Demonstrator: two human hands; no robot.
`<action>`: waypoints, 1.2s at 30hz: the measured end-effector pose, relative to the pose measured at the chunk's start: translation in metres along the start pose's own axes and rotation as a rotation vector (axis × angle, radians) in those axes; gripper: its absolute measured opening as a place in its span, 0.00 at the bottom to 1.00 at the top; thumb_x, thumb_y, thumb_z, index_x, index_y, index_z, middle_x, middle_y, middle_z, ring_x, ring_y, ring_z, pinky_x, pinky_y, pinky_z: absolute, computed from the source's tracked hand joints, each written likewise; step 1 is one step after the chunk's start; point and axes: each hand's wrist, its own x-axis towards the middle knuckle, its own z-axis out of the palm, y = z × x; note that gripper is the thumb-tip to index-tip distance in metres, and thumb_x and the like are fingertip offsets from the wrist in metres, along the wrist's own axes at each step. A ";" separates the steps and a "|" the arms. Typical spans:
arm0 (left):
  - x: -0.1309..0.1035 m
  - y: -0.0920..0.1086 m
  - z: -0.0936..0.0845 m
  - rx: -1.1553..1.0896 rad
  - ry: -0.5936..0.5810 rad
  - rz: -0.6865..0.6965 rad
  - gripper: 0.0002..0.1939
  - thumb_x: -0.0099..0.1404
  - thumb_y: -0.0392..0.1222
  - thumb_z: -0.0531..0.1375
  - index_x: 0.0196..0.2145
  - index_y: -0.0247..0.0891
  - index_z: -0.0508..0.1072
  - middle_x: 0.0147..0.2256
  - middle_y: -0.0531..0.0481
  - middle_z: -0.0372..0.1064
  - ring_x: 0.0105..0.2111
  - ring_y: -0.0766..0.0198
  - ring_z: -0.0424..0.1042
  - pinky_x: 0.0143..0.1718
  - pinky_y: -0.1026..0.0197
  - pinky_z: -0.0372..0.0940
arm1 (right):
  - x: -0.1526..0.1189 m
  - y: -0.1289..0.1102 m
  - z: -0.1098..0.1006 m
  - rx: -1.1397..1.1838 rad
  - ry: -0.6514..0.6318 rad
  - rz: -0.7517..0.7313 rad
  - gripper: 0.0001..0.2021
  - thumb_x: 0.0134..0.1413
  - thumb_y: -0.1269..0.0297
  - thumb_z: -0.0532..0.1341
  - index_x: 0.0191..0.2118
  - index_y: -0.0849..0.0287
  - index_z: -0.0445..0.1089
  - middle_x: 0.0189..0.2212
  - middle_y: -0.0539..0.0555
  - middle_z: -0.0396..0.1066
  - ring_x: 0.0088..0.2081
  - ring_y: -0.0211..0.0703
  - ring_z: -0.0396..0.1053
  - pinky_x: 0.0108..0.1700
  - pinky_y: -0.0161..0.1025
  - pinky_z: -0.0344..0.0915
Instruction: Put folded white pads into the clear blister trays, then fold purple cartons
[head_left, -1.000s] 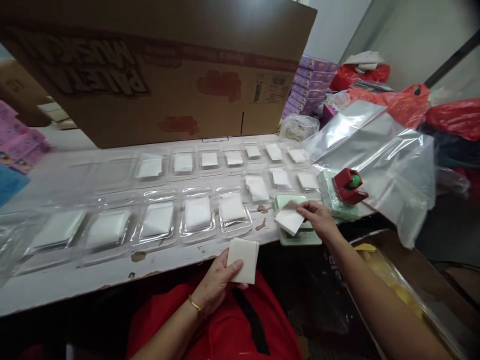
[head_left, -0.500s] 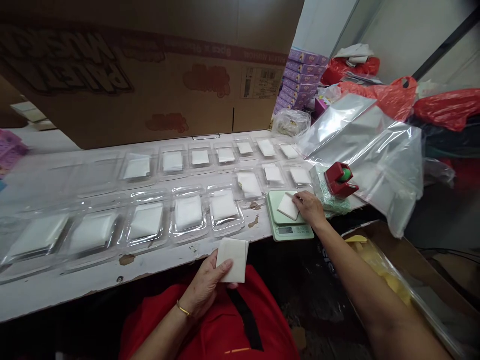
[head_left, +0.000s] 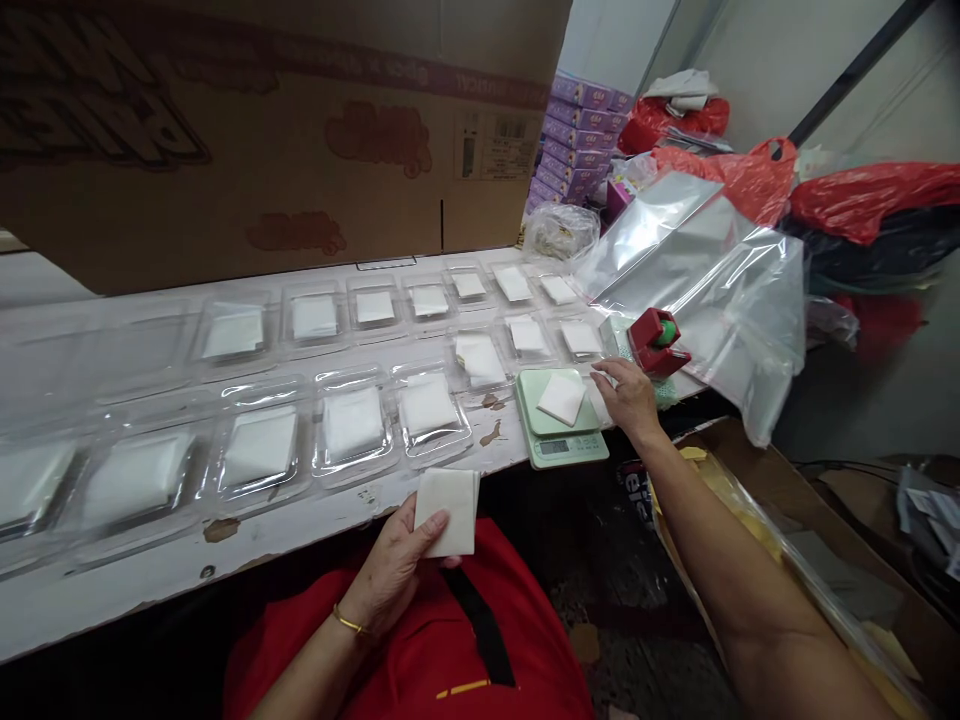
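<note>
My left hand (head_left: 401,555) holds a stack of white square sheets (head_left: 448,512) over my lap, thumb on top. A green digital scale (head_left: 568,450) stands at the table's front edge, and one white square piece (head_left: 561,398) lies on its plate. Just right of the plate is my right hand (head_left: 624,395), fingers apart and holding nothing. Clear plastic trays with folded white sheets stand in rows, such as one tray with sheets (head_left: 352,423) at the front and another piece (head_left: 580,338) behind the scale.
A large cardboard box (head_left: 292,140) stands behind the trays. Right of the scale sits a red tape dispenser (head_left: 654,342), beside clear plastic bags (head_left: 697,270). Purple boxes (head_left: 574,140) are stacked at the back. An open carton (head_left: 750,500) is below, at the right.
My right hand has let go of the white piece on the scale and moved off to its right. My left hand still holds its stack. The view has shifted slightly right.
</note>
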 end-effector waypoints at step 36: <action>0.006 -0.001 -0.006 0.015 -0.001 -0.025 0.17 0.57 0.43 0.59 0.45 0.38 0.65 0.35 0.47 0.67 0.29 0.66 0.66 0.23 0.65 0.67 | -0.035 -0.037 0.021 -0.206 -0.398 -0.144 0.11 0.58 0.61 0.52 0.36 0.56 0.71 0.38 0.52 0.69 0.41 0.39 0.65 0.41 0.33 0.59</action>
